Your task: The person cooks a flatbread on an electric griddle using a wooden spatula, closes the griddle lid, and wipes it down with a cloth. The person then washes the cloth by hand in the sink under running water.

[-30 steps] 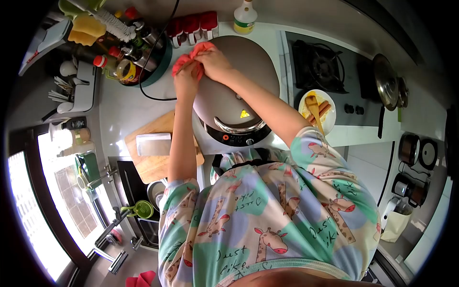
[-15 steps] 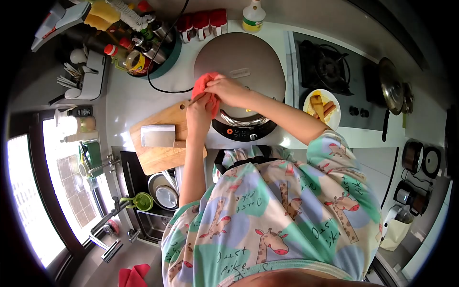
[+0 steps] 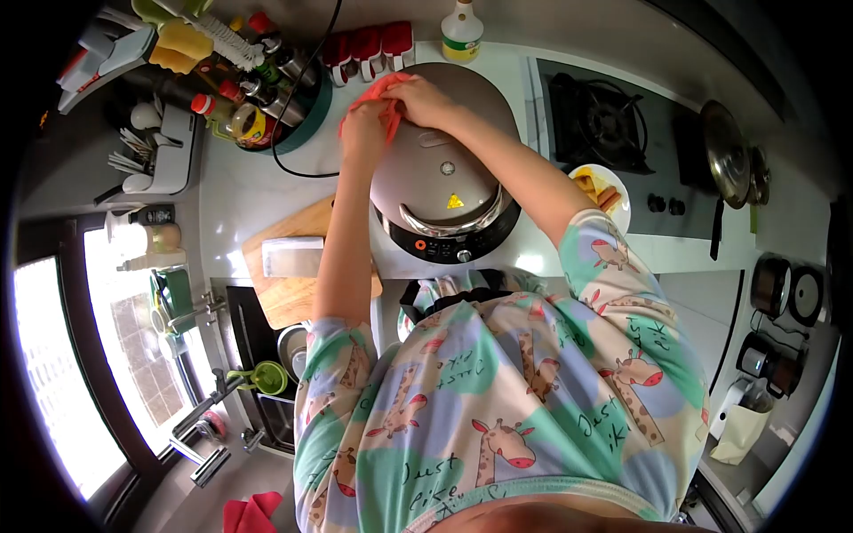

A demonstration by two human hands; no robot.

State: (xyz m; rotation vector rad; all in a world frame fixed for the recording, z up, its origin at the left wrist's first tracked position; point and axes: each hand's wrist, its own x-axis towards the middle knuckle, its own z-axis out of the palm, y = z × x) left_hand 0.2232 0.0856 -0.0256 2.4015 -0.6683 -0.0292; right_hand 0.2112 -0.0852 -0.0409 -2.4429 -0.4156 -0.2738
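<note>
A round electric griddle [image 3: 426, 182] with a closed grey lid and a silver front handle stands on the counter. At the lid's far left edge, my left hand [image 3: 365, 129] and my right hand [image 3: 425, 99] both grip a red cloth [image 3: 388, 87]. The fingers of both hands are closed on the bunched fabric, partly hidden by it. Left of the griddle lies a wooden cutting board [image 3: 284, 300] with a cleaver [image 3: 293, 257] on it, partly covered by my left forearm.
On the right are a gas stove [image 3: 601, 124] and a white plate [image 3: 620, 211] with sausages and yellow food. Bottles fill a round teal tray [image 3: 313, 107] at the back left. A black cord [image 3: 277, 133] runs beside it. The sink [image 3: 267, 413] is at the lower left.
Both hands have moved with the red cloth from the lid's left side toward its far edge. The lid's centre and yellow label now show.
</note>
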